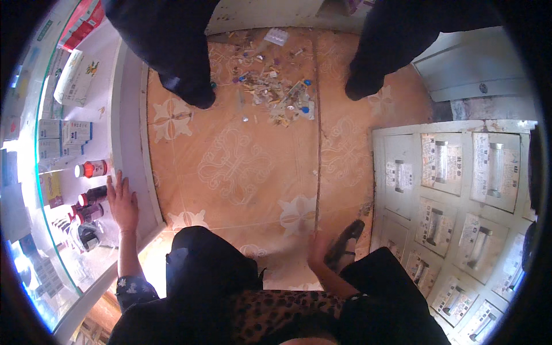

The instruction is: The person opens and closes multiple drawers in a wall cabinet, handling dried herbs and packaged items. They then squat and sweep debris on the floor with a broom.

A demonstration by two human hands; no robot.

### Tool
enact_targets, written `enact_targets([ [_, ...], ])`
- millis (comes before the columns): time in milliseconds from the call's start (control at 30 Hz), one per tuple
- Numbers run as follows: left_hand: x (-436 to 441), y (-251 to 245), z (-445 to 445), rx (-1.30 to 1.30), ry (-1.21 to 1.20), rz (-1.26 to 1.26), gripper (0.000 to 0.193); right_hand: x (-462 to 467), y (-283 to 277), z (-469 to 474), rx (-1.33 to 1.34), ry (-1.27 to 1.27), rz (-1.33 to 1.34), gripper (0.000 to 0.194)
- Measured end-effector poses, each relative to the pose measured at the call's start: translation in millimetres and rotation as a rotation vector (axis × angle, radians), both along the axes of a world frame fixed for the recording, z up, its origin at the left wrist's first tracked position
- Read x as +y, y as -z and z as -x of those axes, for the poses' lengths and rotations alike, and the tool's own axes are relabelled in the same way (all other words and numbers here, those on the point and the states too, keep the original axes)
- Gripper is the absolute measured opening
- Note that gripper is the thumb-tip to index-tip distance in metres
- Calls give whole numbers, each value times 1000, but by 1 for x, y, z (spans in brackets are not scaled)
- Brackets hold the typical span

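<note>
My left hand (122, 205) rests on the front edge of a display cabinet shelf (125, 112), fingers slightly spread and holding nothing. Just beyond its fingertips stands a red-and-orange bottle with a white cap (91, 168). Dark bottles (89, 213) lie beside that hand, near a clear plastic bag (86, 235). My right hand (318, 252) hangs low over the tiled floor, next to a dark shoe (351, 237). It is blurred, so I cannot see whether its fingers hold anything. Farther forward, a pile of litter (276, 95) lies on the tiles, with blue caps and small scraps among it.
Two dark-clothed legs (185, 56) (375, 56) reach in at the top, either side of the litter. An empty-looking blister pack (276, 37) lies behind the pile. Labelled drawers (442, 166) line the right side. Small boxes (77, 132) stand behind the cabinet's glass edge (39, 172).
</note>
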State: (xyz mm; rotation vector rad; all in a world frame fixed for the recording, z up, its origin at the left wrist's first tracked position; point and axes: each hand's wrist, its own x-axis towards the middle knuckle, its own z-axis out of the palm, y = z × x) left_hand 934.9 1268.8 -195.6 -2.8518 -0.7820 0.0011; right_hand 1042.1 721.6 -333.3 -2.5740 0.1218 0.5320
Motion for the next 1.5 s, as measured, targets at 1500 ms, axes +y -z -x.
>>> enact_targets([
  [1500, -2, 1, -7, -30, -7, 12, 49, 16, 20, -83, 83, -489, 201, 34],
])
